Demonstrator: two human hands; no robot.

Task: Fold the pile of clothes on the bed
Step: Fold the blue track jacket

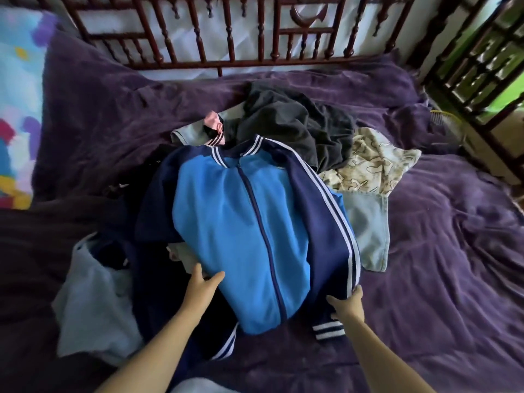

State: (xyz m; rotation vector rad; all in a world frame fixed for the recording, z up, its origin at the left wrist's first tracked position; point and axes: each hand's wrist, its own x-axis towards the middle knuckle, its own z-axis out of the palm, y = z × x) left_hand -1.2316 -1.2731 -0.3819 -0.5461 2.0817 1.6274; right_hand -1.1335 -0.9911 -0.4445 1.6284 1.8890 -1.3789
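Note:
A blue track jacket [241, 222] with navy sleeves and white stripes lies zipped, front up, on top of the clothes pile on the purple bed [439, 251]. My left hand [202, 287] holds the jacket's lower left edge, thumb on top and fingers tucked under the cloth. My right hand [347, 306] grips the navy striped sleeve near its cuff at the lower right. Behind the jacket lie a dark grey garment [297, 120], a cream patterned cloth [371, 163], light denim [365, 225] and a pink and black piece [214, 129].
A dark wooden spindle headboard [226, 32] runs along the far side. A colourful pillow [17, 109] sits at the left. A pale grey-white garment [90, 302] lies left of my left arm. A window grille [482, 66] stands at the right.

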